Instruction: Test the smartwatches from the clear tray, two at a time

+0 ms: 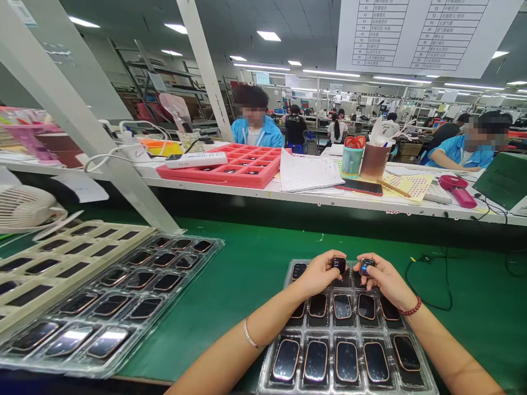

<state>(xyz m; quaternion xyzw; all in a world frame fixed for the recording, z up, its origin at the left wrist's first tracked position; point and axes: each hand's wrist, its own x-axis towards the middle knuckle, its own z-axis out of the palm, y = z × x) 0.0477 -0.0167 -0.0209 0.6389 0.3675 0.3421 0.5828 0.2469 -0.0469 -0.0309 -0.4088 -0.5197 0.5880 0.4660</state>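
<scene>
In my left hand (323,273) is a smartwatch body (338,265) with its small screen lit, gripped between thumb and fingers. My right hand (381,274) holds a second smartwatch body (366,267), its screen also lit and the thumb resting on it. Both hands are above the back row of a clear plastic tray (332,329). Dark-screened watch bodies with gold-coloured rims, such as this watch (346,361), lie in its pockets. At the back left corner of the tray, another watch (299,270) shows a lit screen. My hands partly cover the back row.
Left on the green bench (242,269) lie another clear tray (152,307) of watches and a beige tray (61,258). A white fan (24,211) stands far left. The shelf (247,192) carries a red foam tray (259,178), papers (307,170) and a phone (360,187). A black cable (450,291) lies right.
</scene>
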